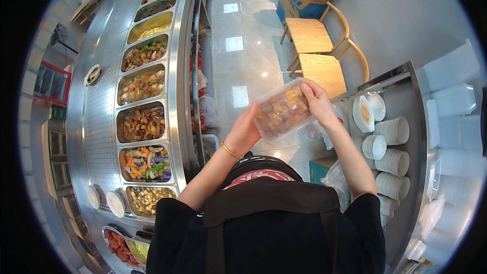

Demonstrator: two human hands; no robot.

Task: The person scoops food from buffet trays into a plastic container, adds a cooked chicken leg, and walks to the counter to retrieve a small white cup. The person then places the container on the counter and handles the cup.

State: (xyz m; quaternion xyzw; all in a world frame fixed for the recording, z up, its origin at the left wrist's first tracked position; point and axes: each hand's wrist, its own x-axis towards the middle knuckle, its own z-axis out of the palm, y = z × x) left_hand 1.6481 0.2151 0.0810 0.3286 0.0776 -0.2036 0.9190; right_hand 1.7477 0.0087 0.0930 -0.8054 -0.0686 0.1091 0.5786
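Presently, in the head view, the person is holding a clear plastic food container (282,112) up at the centre of the frame, between both hands. The left hand (245,133) is cupping the container's lower left end, fingers curled against it. The right hand (317,102) is gripping the upper right end, fingers pressed together over the rim and thumb on the side. Both are closed on the box.

As to progress: the container is already filled with brownish and orange pieces of food, and it appears to be lidded, though I cannot tell whether the lid is fully pressed down. My judgement is that the filling is done and the closing or handing over is what is remaining.

The surfaces: a long stainless steel serving counter (101,86) is curving along the left of the frame, carrying a row of food trays (143,123) with mixed vegetables and other dishes. At the right of the frame a second steel counter (416,137) is bearing stacks of white bowls (393,162) and, further right, stacks of white takeaway boxes (454,101).

The room: a glossy pale tiled floor (238,61) is running up the middle, and two wooden chairs (317,53) are standing at upper centre before a grey wall. The person's black apron is filling the bottom of the frame.
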